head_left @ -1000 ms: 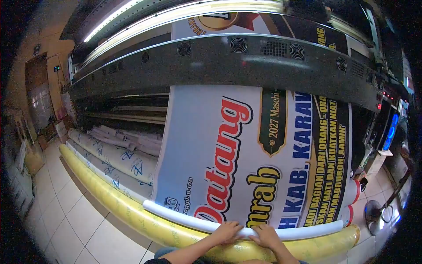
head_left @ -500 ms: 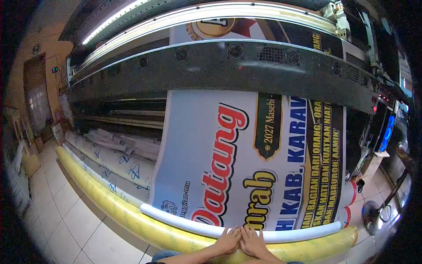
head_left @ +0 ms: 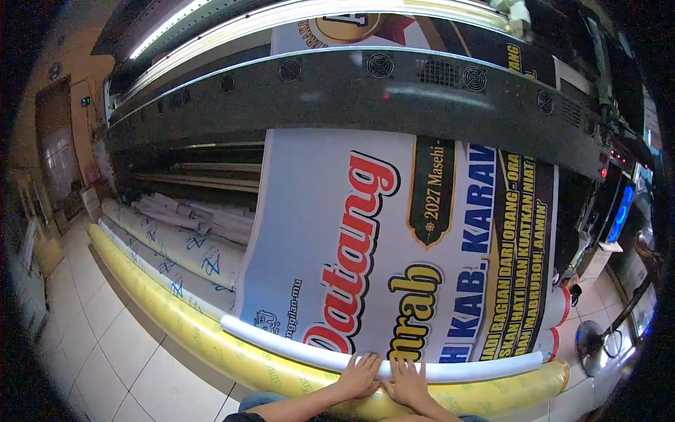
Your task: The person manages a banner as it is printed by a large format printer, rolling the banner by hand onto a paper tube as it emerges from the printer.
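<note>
A printed banner (head_left: 295, 211) hangs down from the large-format printer (head_left: 337, 88), its lower end wound into a white roll (head_left: 295, 344). My left hand (head_left: 362, 376) lies on this roll with fingers stretched over its top. Beside it, nearly touching, my right hand (head_left: 406, 380) rests the same way, fingers spread on the roll. Just under both wrists runs a long yellow plastic-wrapped roll (head_left: 281, 373), lying along the floor side of the printer. The undersides of my hands and the thumbs are partly hidden.
White wrapped rolls (head_left: 169, 246) with blue markings lie at the left under the printer. A round black stand base (head_left: 594, 339) is on the tiled floor (head_left: 105, 337) at right. Red-edged roll ends (head_left: 560, 309) sit near the banner's right side.
My hands have moved slightly up and apart on the white roll, and the fingers reach further over it. The view has shifted a little.
</note>
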Available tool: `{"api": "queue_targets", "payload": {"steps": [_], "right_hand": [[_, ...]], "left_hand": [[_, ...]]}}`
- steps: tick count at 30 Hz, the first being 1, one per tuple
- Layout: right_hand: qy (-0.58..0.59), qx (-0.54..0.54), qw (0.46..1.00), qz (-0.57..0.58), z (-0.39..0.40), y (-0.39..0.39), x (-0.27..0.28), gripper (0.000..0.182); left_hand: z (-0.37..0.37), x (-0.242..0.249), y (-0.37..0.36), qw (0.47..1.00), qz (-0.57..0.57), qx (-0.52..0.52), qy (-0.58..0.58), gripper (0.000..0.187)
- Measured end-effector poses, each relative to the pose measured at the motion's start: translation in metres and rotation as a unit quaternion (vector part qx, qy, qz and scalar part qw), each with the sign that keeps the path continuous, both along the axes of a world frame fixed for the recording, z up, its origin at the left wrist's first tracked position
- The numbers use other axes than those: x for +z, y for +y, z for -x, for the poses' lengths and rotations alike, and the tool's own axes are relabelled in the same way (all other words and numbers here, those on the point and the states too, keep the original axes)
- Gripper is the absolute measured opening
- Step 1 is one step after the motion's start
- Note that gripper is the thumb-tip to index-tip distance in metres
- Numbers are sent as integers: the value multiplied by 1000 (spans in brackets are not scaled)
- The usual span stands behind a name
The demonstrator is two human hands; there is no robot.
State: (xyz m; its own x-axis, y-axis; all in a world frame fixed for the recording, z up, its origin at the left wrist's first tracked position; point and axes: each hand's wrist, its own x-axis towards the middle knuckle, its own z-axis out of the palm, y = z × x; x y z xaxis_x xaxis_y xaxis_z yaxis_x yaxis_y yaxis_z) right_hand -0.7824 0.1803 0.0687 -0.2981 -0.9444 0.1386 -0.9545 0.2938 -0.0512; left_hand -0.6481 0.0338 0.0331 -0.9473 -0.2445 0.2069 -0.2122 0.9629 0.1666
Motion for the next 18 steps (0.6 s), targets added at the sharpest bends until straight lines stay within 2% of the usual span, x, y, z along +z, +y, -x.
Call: {"api": "queue_targets", "payload": {"steps": [3,6,8,9,10,11,12,13,14,15,16,18], "right_hand": [[-7,-1,1000,15,-3,-4,12,83],[-25,15,999,13,4,-2,17,85],[-53,-31,993,-102,5,-4,33,87],[-52,-29,993,-102,4,-4,35,87],[-45,-35,997,51,5,-3,37,87],[-37,-42,978,202,6,-1,38,88],[-68,-36,962,262,3,-3,39,83],[-66,-40,962,260,6,-4,23,83],[-67,-23,996,52,11,-6,-3,83],[-70,-7,985,-158,12,-5,-20,84],[-20,-23,989,-143,3,-3,-17,82],[-43,-12,990,-134,5,-3,-4,82]], "left_hand": [[0,-7,0,1000,16,-1,7,76],[-3,12,6,999,11,31,-19,77],[-3,6,4,1000,4,22,-13,78],[-3,5,0,1000,0,13,-7,79],[-2,3,-2,1000,-2,15,-5,79],[-1,0,-3,1000,-13,16,-16,80],[-1,0,-2,999,-23,13,-27,81],[-1,2,-1,999,-26,9,-27,81],[-2,4,-3,999,-27,10,-34,81],[-2,5,-2,999,-28,9,-43,82],[-1,2,-2,999,-27,9,-45,80],[-1,-4,-8,999,-10,-3,-42,79]]}}
